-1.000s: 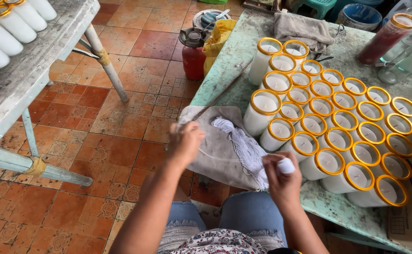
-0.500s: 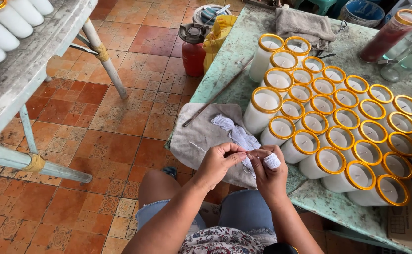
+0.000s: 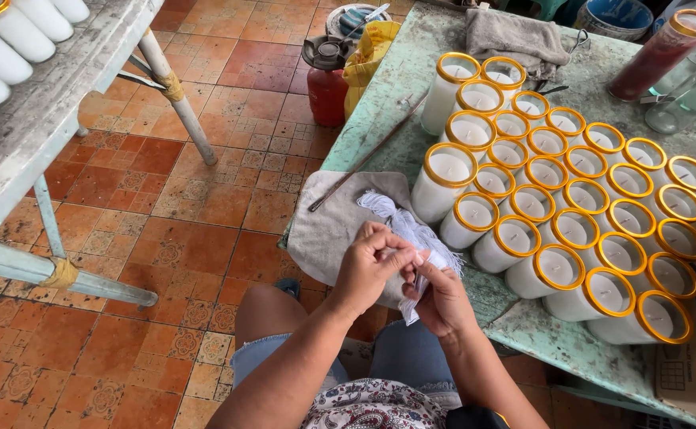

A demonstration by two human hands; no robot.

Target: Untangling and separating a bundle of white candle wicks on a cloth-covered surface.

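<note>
Both hands meet at lower centre of the frame, over the near edge of the worn green-painted table (image 3: 411, 95). The left hand (image 3: 372, 270) has its fingers curled closed, pinching strands of the bundle of white cotton wicks (image 3: 407, 226). The right hand (image 3: 442, 298) is also closed, gripping the lower end of the same bundle against the palm; how many strands each hand has hold of cannot be told. The bundle runs from centre frame down into the hands and lies partly on a grey cloth (image 3: 324, 230) spread across the table corner, left of centre.

Just right of the hands, filling the right half of the frame, stands a close-packed block of white wax candles in glass jars with yellow rims (image 3: 558, 195), upright and touching one another. A thin metal rod (image 3: 364, 159) lies diagonally on the table, one end resting on the grey cloth. A second grey rag (image 3: 515, 36) lies bunched at upper centre. A tall red candle jar (image 3: 658, 52) lies tilted at upper right. A red canister (image 3: 328, 83) stands on the terracotta tile floor (image 3: 205, 206) beside the table, upper centre. At upper left, a second table (image 3: 38, 135) carries more white candles (image 3: 14, 40).
</note>
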